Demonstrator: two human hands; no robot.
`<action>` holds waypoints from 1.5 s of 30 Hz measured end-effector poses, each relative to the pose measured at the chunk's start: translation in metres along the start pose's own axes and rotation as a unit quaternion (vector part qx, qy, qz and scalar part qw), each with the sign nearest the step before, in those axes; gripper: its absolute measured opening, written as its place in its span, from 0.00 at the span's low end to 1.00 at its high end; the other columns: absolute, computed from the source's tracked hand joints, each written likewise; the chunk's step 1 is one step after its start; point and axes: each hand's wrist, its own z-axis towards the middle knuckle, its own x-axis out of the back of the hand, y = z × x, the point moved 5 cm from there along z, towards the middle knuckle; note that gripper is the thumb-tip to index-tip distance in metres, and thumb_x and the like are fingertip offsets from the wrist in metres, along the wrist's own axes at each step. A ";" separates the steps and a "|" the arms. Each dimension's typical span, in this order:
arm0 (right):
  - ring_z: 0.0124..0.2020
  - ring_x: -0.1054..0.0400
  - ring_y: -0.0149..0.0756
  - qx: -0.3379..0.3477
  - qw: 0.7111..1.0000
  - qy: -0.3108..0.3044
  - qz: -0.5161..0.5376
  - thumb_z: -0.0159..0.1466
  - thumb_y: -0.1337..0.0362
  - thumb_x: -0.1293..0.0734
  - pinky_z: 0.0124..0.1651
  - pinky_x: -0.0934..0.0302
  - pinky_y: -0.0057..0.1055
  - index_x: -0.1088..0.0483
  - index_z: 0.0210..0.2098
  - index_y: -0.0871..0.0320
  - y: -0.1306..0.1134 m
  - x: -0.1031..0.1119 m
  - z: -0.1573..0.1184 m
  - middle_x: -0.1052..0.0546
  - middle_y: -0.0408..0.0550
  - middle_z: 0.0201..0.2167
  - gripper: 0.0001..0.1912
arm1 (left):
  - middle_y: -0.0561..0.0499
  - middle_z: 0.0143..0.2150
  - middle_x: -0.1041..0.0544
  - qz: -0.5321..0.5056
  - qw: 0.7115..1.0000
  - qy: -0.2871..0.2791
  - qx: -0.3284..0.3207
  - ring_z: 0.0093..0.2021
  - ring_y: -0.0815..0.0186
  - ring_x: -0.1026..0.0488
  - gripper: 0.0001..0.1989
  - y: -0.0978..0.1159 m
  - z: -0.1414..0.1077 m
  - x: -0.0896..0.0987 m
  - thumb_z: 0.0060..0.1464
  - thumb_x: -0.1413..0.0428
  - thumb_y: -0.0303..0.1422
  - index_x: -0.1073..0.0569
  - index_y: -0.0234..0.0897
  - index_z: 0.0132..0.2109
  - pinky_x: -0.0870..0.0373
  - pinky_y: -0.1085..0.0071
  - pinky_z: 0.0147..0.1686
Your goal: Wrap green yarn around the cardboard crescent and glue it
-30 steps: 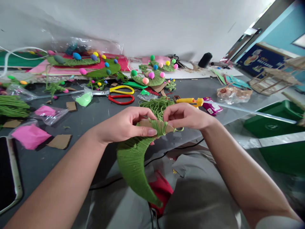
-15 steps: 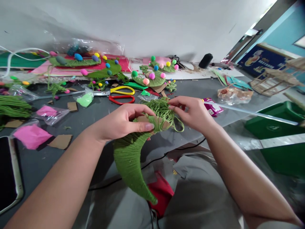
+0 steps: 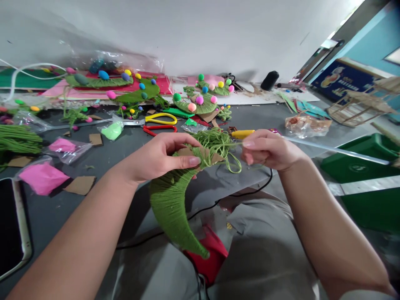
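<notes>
A crescent-shaped piece of cardboard wrapped in green yarn (image 3: 170,208) hangs tip-down over the table's front edge. My left hand (image 3: 170,156) grips its upper end, thumb on top, where some brown cardboard (image 3: 215,157) still shows. Behind that end lies a loose tangle of green yarn (image 3: 215,137). To the right, my right hand (image 3: 268,150) pinches a strand of this yarn, drawn out taut from the cardboard. A yellow-handled tool (image 3: 243,134) lies just behind my right fingers, partly covered by them.
Scissors with red and yellow handles (image 3: 161,119) lie behind my left hand. Pink clay packets (image 3: 43,178) and a phone (image 3: 14,225) are at left. Along the wall sit green crescents with coloured pompoms (image 3: 200,102). A clear stick (image 3: 337,149) juts past the right edge above green bins (image 3: 359,166).
My right hand has moved right, away from the yarn tangle, pulling a strand straight. The yellow-handled tool has come into view behind it. My left hand keeps its grip; the crescent's tip has shifted slightly.
</notes>
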 end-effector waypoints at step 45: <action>0.38 0.31 0.36 0.213 0.794 0.145 -0.550 0.72 0.65 0.42 0.41 0.41 0.31 0.29 0.42 0.60 -0.019 -0.074 0.022 0.24 0.51 0.37 0.11 | 0.49 0.31 0.21 0.104 0.990 0.086 0.052 0.29 0.66 0.27 0.13 -0.013 0.008 0.010 0.52 0.36 0.41 0.24 0.35 0.39 0.35 0.72 0.27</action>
